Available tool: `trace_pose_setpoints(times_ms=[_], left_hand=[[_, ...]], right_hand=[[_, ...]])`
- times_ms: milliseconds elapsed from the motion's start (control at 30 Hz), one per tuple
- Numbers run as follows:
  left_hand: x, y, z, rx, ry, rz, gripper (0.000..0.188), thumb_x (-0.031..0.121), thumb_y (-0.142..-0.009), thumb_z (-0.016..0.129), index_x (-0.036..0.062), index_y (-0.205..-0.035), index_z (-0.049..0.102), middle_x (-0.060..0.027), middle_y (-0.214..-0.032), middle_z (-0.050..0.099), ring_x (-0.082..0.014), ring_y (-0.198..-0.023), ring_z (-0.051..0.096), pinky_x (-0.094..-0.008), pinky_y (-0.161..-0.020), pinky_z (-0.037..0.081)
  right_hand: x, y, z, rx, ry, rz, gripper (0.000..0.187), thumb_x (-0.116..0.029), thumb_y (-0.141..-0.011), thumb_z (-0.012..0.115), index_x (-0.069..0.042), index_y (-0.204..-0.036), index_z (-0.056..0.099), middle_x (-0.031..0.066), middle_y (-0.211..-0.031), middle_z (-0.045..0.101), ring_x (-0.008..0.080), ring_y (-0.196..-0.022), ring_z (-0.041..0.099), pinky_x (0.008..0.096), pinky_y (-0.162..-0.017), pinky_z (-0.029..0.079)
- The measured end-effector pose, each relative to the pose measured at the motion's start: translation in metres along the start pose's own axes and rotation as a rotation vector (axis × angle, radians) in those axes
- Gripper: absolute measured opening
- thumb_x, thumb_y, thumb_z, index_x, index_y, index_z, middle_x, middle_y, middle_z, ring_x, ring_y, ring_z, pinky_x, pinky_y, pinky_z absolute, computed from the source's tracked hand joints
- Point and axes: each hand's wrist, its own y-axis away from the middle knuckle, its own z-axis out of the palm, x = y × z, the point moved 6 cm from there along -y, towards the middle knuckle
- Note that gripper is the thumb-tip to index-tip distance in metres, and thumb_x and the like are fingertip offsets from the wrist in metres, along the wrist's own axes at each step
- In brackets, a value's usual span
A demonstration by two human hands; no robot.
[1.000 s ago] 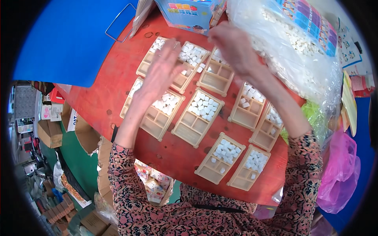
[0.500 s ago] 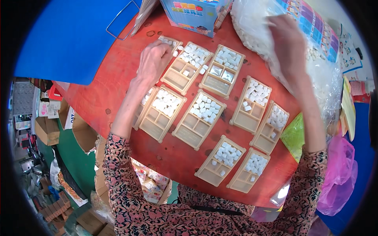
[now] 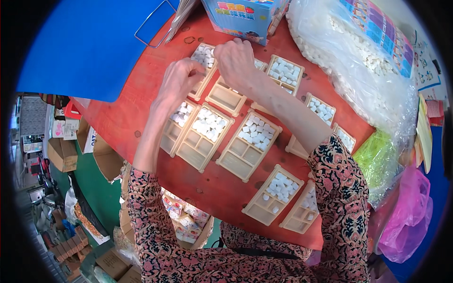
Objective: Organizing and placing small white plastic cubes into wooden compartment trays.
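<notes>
At the far left of the red table, my left hand point(image 3: 179, 81) is over a beige compartment tray point(image 3: 194, 91), its thumb and fingers curled together. What lies between them, if anything, is hidden. My right hand point(image 3: 235, 60) is closed just beside it, above the same tray's edge and a neighbouring tray point(image 3: 225, 99); the fingertips are tucked out of sight. Small white marshmallow-like pieces point(image 3: 204, 56) fill the far compartment of the left tray. My right forearm crosses over several trays and partly covers them.
More beige trays point(image 3: 236, 162) with white pieces stand in rows nearer me. A large clear bag point(image 3: 339, 61) of the pieces lies at the far right, by a green bag point(image 3: 380, 153) and a pink plastic bag point(image 3: 406, 217). A blue box point(image 3: 240, 21) stands at the back.
My right hand has swung left from above the large clear bag to the far left trays. My left hand has drawn slightly nearer. The whole view has shifted a little.
</notes>
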Motion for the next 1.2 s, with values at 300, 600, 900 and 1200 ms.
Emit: trace_pose_setpoints(times_ms=[300, 600, 900, 1200], left_hand=[[0.014, -0.012, 0.007, -0.081, -0.388, 0.192, 0.009, 0.002, -0.069, 0.062, -0.0045, -0.074, 0.066, -0.0258, -0.072, 0.058, -0.0408, -0.076, 0.060, -0.0470, -0.066, 0.047], [0.014, -0.039, -0.018, 0.049, -0.011, 0.083, 0.010, 0.002, -0.072, 0.059, -0.0060, -0.076, 0.063, -0.0241, -0.072, 0.059, -0.0410, -0.074, 0.059, -0.0453, -0.065, 0.045], [0.011, -0.053, 0.011, -0.003, -0.112, 0.123, 0.012, 0.001, -0.074, 0.064, -0.0063, -0.083, 0.061, -0.0205, -0.082, 0.061, -0.0347, -0.081, 0.060, -0.0428, -0.074, 0.046], [0.006, -0.050, 0.013, 0.053, -0.046, 0.128, 0.010, -0.003, -0.076, 0.063, -0.0078, -0.084, 0.061, -0.0162, -0.084, 0.061, -0.0296, -0.078, 0.061, -0.0373, -0.070, 0.046]], right_hand=[[-0.002, -0.008, 0.009, 0.083, -0.001, -0.101, 0.003, -0.010, -0.068, 0.062, -0.007, -0.068, 0.061, 0.0108, -0.066, 0.063, 0.0264, -0.071, 0.062, 0.0382, -0.063, 0.047], [0.049, -0.014, -0.017, 0.136, -0.544, 0.131, 0.015, -0.013, -0.073, 0.062, 0.001, -0.076, 0.067, 0.0180, -0.067, 0.064, 0.0289, -0.059, 0.063, 0.0343, -0.056, 0.047], [0.079, 0.002, -0.090, -0.066, -0.837, 0.326, 0.024, -0.020, -0.082, 0.066, 0.003, -0.089, 0.068, 0.0027, -0.072, 0.064, 0.0089, -0.061, 0.052, 0.0253, -0.057, 0.042], [0.128, 0.026, -0.178, 0.178, -0.830, 0.479, 0.012, -0.007, -0.083, 0.064, -0.001, -0.073, 0.066, -0.0016, -0.062, 0.059, 0.0041, -0.056, 0.049, 0.0204, -0.051, 0.038]])
